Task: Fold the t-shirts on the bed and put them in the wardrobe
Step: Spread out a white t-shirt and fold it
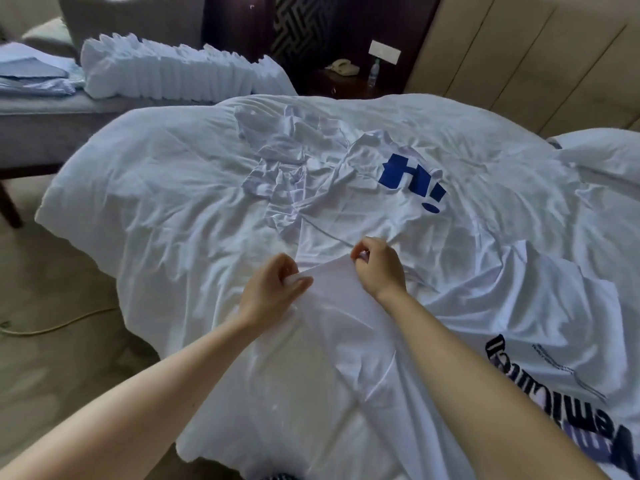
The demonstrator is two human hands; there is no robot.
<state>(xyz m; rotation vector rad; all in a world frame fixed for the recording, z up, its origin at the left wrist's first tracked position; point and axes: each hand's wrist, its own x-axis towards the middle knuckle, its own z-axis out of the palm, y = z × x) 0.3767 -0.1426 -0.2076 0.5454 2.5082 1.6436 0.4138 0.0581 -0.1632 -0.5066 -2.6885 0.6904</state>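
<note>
left hand: pinching edge of plain white cotton t-shirt
right hand: pinching same edge
t-shirt location: on white rumpled duvet bed, near edge
behind: white t-shirt with blue print

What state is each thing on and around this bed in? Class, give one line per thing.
Left hand: pinches the near t-shirt's edge.
Right hand: pinches the same edge.
Near t-shirt: unfolded, edge lifted, draped over the bed's side.
Blue-print t-shirt: unfolded, rumpled on the bed.
Black-lettered t-shirt: unfolded, spread at the right.
Folded white stack: folded, lined up on the bench.
Bottle: upright on the nightstand.
</note>
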